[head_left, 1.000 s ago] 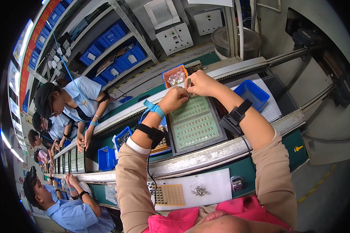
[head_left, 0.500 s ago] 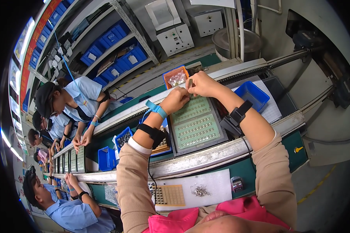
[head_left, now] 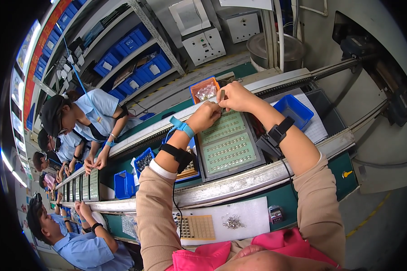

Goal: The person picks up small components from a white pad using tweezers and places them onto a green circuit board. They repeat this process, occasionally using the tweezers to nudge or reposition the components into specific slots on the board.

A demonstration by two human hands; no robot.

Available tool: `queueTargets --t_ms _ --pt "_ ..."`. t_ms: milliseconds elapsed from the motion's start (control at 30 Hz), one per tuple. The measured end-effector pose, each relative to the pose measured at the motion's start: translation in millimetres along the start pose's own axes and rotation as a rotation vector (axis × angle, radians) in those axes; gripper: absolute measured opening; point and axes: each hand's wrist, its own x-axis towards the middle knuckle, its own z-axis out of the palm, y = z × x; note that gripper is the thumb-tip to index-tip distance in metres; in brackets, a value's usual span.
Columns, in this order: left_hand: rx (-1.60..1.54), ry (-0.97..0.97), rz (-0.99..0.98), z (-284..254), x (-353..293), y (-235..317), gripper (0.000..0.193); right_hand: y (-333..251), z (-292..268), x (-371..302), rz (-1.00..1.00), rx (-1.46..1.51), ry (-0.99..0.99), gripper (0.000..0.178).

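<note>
My right hand (head_left: pixel 236 97) pinches a small grey strip (head_left: pixel 222 95) over the far end of the green boards (head_left: pixel 229 152), which lie in a dark frame (head_left: pixel 261 159). My left hand (head_left: pixel 205 116) is bunched just beside; whether it grips anything, I can't tell. Blue bins (head_left: pixel 145 59) beyond carry white labels (head_left: pixel 154 69) and pale lettering.

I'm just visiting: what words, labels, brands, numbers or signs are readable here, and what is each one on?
Blue shelf bin: pale lettering, not copied here.
Red banner: yellowish characters, too blurred and slanted to read.
White paper labels on lower bins: too small to read.
White control box: tiny marks, too small to read.
Green circuit boards: any print is too small to read.
</note>
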Motion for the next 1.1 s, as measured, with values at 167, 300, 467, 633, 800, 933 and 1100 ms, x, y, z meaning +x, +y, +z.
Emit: queueTargets --t_ms 167,300,467,633,800,933,1100 --pt "0.006 -0.004 -0.001 0.2 -1.1 -3.7 0.008 -0.8 -0.1 1.6 -0.020 -0.019 0.020 0.009" --pt "-0.003 -0.025 -0.005 0.6 -0.3 -4.1 0.007 0.6 0.1 1.2 -0.018 -0.028 0.026 0.009" --pt "0.001 -0.028 -0.006 1.3 -1.4 -3.2 0.008 1.5 1.4 0.0 -0.090 -0.066 0.050 0.009" --pt "0.040 -0.019 0.009 3.7 -2.5 -5.9 0.010 0.8 3.0 0.6 -0.024 -0.045 0.006 0.010" --pt "0.089 -0.020 0.017 6.7 -0.5 -6.0 0.006 -1.0 -0.4 -0.3 -0.054 -0.068 0.034 0.010" --pt "0.171 -0.051 0.019 8.8 1.6 -6.3 0.007 -2.9 -3.1 -0.4 -0.013 -0.023 0.012 0.010" --pt "0.239 -0.036 0.060 13.5 6.2 -9.0 0.010 -3.2 -2.3 -1.6 -0.070 -0.065 0.028 0.010"
